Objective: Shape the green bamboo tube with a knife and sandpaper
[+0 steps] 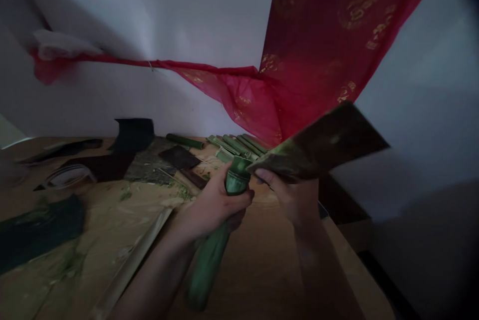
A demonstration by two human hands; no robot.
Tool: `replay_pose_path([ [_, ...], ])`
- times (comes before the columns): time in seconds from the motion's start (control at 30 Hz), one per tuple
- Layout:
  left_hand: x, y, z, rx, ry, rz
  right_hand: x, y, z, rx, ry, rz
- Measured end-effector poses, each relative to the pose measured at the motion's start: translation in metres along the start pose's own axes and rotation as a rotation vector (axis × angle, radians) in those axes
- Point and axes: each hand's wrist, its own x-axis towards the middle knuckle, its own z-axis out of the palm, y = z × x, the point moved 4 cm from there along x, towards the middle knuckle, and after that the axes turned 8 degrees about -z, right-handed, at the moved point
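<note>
My left hand [217, 202] is wrapped round a green bamboo tube [209, 265], which slants from its open upper end down toward me. A jointed ring shows just below that end. My right hand [288, 192] pinches the near corner of a dark, stiff, dusty sheet that looks like sandpaper [318, 145]. The sheet's pinched corner is right beside the tube's upper end; whether they touch I cannot tell. Behind the hands lie several green bamboo pieces [239, 145] and one longer green tube [185, 141].
Dark sheets [132, 133] and a small dark square [180, 157] lie on the wooden table [262, 270]. A dark green cloth-like piece [45, 230], a pale strip [138, 260] and green shavings are at left. Red gold-printed fabric [318, 35] hangs against the white wall.
</note>
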Motion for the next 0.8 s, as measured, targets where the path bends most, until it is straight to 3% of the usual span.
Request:
replay_pose_path([
  [0.07,-0.001,0.0,0.002,-0.024,-0.03,0.001,-0.001,0.001,0.002,0.033,-0.034,0.03],
  [0.2,-0.002,-0.002,0.004,-0.219,-0.067,-0.033,-0.002,0.004,-0.001,0.063,0.147,0.043],
  [0.37,0.0,-0.008,0.003,-0.393,-0.181,-0.098,0.0,0.008,0.011,0.102,-0.125,0.02],
  [0.43,0.001,-0.01,0.004,-0.42,-0.218,-0.136,-0.001,0.007,0.009,0.074,-0.041,0.001],
  [0.53,0.0,-0.01,0.004,-0.418,-0.198,-0.15,-0.002,0.003,0.004,0.021,0.123,-0.034],
  [0.7,0.0,-0.009,0.0,-0.308,-0.113,-0.097,-0.001,0.001,0.008,0.005,-0.097,-0.013],
  [0.8,0.0,-0.009,-0.002,-0.299,-0.088,-0.085,0.0,0.001,0.003,-0.014,0.054,-0.022],
])
